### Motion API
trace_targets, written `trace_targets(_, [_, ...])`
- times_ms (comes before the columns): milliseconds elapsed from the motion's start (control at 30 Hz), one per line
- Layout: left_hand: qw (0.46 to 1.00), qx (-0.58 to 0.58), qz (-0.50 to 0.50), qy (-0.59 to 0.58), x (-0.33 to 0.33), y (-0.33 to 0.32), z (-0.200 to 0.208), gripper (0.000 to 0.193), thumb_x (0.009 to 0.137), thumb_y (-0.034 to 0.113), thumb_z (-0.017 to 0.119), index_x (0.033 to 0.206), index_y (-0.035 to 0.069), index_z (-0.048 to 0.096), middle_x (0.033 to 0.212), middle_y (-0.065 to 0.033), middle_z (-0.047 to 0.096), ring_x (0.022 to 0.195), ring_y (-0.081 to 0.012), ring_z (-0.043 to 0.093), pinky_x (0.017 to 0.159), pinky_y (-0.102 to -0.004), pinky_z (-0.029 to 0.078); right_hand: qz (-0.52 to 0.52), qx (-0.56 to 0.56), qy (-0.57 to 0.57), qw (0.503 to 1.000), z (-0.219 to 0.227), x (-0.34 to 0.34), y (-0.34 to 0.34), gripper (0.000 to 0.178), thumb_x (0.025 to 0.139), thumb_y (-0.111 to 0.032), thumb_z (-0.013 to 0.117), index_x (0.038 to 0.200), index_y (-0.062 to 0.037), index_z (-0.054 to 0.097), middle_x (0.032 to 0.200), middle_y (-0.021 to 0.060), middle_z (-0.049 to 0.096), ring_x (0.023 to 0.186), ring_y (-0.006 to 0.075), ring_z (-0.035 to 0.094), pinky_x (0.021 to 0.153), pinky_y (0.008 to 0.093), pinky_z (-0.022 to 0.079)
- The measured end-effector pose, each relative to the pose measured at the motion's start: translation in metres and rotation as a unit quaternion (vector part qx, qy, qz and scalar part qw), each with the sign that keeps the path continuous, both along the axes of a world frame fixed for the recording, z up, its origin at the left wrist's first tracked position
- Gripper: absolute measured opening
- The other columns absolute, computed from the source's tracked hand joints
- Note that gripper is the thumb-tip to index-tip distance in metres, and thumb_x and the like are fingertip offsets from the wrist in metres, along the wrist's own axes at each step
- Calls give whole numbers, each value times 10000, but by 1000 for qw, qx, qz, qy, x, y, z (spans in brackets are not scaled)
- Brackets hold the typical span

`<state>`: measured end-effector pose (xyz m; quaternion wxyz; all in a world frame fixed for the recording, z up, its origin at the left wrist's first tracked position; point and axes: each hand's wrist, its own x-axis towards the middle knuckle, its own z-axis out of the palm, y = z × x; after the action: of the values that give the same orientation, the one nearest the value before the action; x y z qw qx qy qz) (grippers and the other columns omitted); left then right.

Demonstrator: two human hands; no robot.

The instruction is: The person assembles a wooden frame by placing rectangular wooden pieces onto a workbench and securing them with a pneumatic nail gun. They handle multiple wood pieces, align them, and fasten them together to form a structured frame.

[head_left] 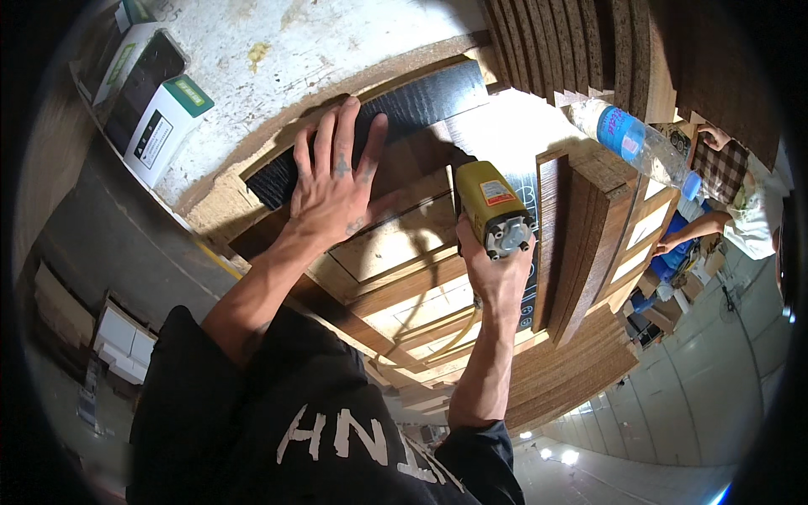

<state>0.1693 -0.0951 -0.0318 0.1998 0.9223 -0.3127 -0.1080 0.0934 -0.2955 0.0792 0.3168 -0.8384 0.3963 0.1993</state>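
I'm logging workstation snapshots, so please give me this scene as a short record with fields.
Left hand: left hand, fingers spread over a black strip, holding nothing
Right hand: right hand, closed around a yellow power tool
Upper left: white-and-green box on a pale, stained worktop
Upper right: row of brown boards; clear bottle with blue cap
Far right: another person's forearm
Not visible: tool's tip contact, hidden from this angle

In view are 1 left hand (335,172), 1 right hand (498,276), 1 yellow power tool (488,192), 1 clear plastic bottle (645,146) and at least 2 white-and-green boxes (156,139).
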Motion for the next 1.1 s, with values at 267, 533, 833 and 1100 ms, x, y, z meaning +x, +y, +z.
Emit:
trace_targets(267, [996, 75, -29, 26, 5, 1, 4, 999, 861, 588, 703, 1592, 40, 299, 1600, -303, 212, 1433, -455, 260, 1134, -620, 189, -22, 73, -26, 997, 2, 28, 3, 439, 848, -221, 732, 1141, 101, 678, 912, 159, 742, 734, 182, 706, 645, 322, 570])
trace_targets(533, [993, 112, -31, -5, -1, 3, -1, 1012, 879, 622, 663, 1613, 52, 263, 1615, -300, 183, 1453, -459, 236, 1150, -638, 169, 14, -20, 22, 999, -5, 27, 2, 459, 834, -314, 775, 1129, 29, 703, 1038, 211, 701, 969, 308, 647, 852, 439, 538])
trace_targets(833, [986, 156, -55, 23, 3, 1, 2, 1073, 888, 660, 631, 1639, 83, 125, 1636, -298, 116, 1473, -479, 180, 1153, -669, 168, 46, -5, -62, 997, 18, -7, 22, 427, 836, -290, 788, 1071, 59, 717, 986, 208, 733, 816, 300, 731, 690, 391, 587])
trace_targets(1100, [999, 28, -25, -23, 0, 0, 2, 1065, 886, 586, 696, 1630, 61, 143, 1636, -299, 128, 1471, -479, 174, 1165, -671, 132, -194, 79, -35, 977, 52, -161, 91, 335, 794, -171, 793, 1028, 59, 725, 839, 195, 755, 754, 256, 743, 710, 374, 573])
